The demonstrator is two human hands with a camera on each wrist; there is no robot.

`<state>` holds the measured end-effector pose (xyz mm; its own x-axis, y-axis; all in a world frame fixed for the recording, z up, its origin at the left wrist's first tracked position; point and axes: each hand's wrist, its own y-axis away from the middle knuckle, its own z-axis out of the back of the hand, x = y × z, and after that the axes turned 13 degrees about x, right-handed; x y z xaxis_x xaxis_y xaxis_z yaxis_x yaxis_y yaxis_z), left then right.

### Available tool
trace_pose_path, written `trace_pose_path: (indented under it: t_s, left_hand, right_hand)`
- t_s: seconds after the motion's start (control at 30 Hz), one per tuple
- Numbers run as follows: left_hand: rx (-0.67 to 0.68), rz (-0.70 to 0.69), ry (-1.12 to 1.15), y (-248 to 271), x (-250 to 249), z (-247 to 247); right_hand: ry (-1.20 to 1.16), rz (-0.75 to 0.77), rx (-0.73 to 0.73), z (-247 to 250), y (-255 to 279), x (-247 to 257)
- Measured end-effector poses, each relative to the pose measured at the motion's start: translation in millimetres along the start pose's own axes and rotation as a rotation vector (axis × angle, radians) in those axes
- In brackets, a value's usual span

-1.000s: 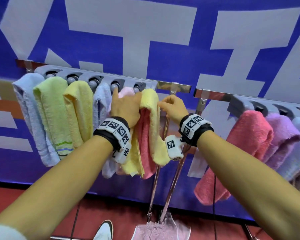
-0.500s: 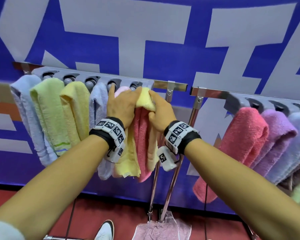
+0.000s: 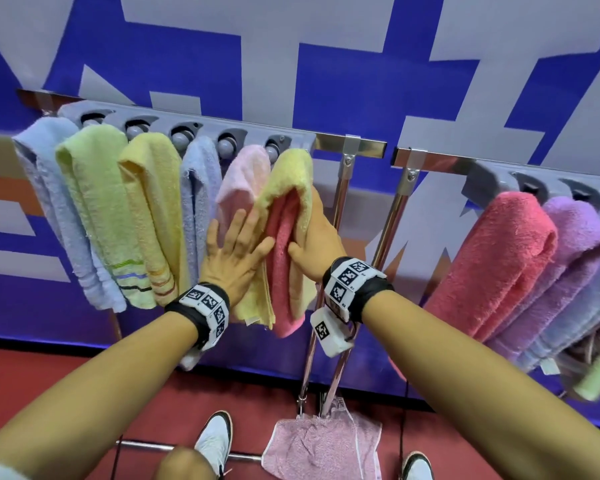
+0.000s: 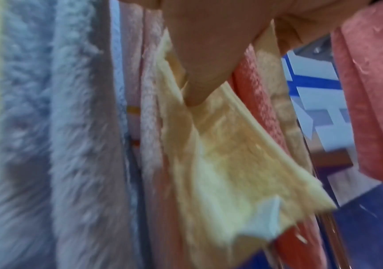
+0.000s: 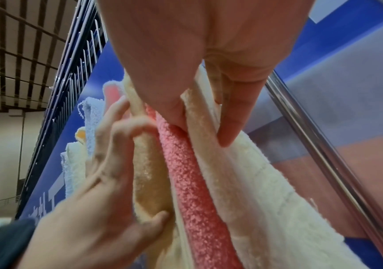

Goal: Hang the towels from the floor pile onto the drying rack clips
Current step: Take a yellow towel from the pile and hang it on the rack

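A yellow towel (image 3: 291, 171) with a pink inner face (image 3: 284, 237) hangs folded from the rightmost clip of the left grey clip rail (image 3: 201, 128). My left hand (image 3: 236, 247) lies flat, fingers spread, against the towel's left flap, thumb touching the pink face. My right hand (image 3: 317, 244) pinches the right flap, thumb on the pink side and straight fingers behind the yellow. The right wrist view shows this pinch by my right hand (image 5: 200, 131) and my left hand (image 5: 107, 182) beside it. In the left wrist view the yellow towel's (image 4: 227, 163) lower corner hangs loose.
Several towels fill the clips to the left, among them a green towel (image 3: 94, 209). Chrome rack poles (image 3: 388, 230) stand just to the right. A red towel (image 3: 499, 258) and a purple towel (image 3: 579, 244) hang on the right rail. A pink towel (image 3: 323, 448) lies on the red floor between my shoes.
Both hands slid down from the clip at the towel's top to its middle. The left hand flattened and spread its fingers. The towel now hangs from the clip.
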<state>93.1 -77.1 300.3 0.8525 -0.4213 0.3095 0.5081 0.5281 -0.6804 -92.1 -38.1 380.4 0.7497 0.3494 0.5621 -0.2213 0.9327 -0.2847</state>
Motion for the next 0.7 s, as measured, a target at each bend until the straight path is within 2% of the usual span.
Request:
trace_pose_path:
  t_s: [0.07, 0.13, 0.27, 0.33, 0.43, 0.5, 0.6, 0.7]
  left_hand:
    - [0.047, -0.093, -0.051, 19, -2, -6]
    - [0.156, -0.152, -0.115, 37, -7, -8]
    - [0.456, -0.290, -0.180, 59, -11, -10]
    - [0.602, -0.340, -0.223, 62, -9, -8]
    - [0.771, -0.314, -0.247, 53, -13, 0]
    - [0.849, -0.274, -0.268, 43, -18, 9]
    - [0.928, -0.156, -0.343, 34, -19, 8]
    - [0.963, -0.109, -0.426, 33, -13, 4]
  right_hand:
    - [-0.010, 0.005, -0.002, -1, 0, -2]
    - [-0.005, 0.011, -0.008, -4, 2, -5]
    - [0.035, 0.029, -0.067, -13, 15, -8]
    - [0.184, 0.113, -0.166, -17, 21, -7]
    - [0.406, 0.381, -0.233, -27, 22, -12]
    - [0.534, 0.453, -0.181, -39, 24, -18]
    - [0.619, 0.382, -0.107, -44, 30, -23]
    - [0.635, 0.315, -0.074, -39, 30, -23]
